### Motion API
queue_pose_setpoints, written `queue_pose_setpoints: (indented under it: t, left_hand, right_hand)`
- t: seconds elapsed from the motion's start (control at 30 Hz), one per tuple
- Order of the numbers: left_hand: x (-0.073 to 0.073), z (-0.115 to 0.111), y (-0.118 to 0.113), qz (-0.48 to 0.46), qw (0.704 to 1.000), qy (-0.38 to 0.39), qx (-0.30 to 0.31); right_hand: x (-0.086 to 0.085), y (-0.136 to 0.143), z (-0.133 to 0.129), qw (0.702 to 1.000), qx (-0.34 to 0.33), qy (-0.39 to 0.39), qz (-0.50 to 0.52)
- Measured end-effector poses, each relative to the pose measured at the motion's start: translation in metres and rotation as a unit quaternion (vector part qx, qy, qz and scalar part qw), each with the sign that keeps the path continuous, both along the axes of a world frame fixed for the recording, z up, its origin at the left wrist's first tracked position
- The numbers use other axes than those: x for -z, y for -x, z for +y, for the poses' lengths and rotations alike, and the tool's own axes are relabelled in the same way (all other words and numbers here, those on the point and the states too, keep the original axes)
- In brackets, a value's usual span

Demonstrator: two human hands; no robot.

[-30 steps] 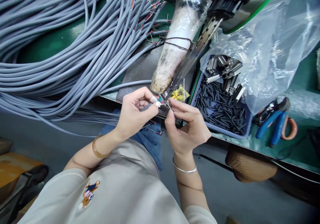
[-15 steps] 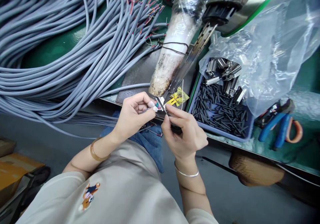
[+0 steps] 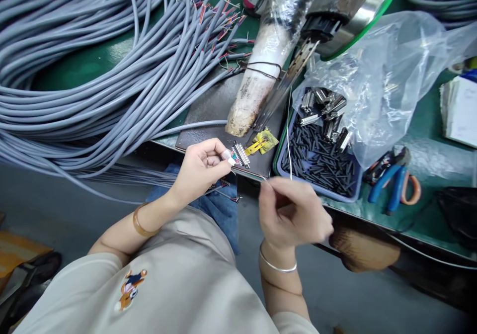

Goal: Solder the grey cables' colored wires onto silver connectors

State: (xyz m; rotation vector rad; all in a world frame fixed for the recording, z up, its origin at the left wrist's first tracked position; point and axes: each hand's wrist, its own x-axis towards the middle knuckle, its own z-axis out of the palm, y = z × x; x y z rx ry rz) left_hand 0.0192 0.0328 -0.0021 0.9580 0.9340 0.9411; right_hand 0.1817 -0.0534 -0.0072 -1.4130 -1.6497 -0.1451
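Observation:
My left hand is closed in a pinch on the wired side of a multi-pin metal connector with coloured wires. White coverings show on the thumb and fingertip. To the right, apart from the connector, my right hand is closed on a thin strand of solder wire, whose short tip pokes out toward the connector. Just above the connector, a soldering iron with a perforated metal sleeve points down, beside a white wrapped tube. A yellow piece lies on the dark plate.
Grey cables with stripped ends cover the left side. At right, a blue tray holds black sleeves, with metal connectors in a clear bag over it. Blue-handled pliers lie beyond it. A green-rimmed spool stands behind.
My right hand has drawn back from the connector, down and to the right, taking the solder wire along. My left hand keeps its hold on the connector. The view has shifted slightly.

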Motion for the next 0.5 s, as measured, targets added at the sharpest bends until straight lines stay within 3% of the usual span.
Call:
queue_pose_setpoints:
  t: [0.2, 0.5]
  left_hand:
    - [-0.002, 0.006, -0.006, -0.018, 0.999, -0.029, -0.019]
    - [-0.010, 0.007, -0.011, 0.009, 0.996, -0.070, -0.047]
  right_hand:
    - [0.007, 0.014, 0.029, 0.999, -0.039, 0.020, 0.016]
    - [0.005, 0.013, 0.033, 0.999, -0.025, 0.003, 0.033]
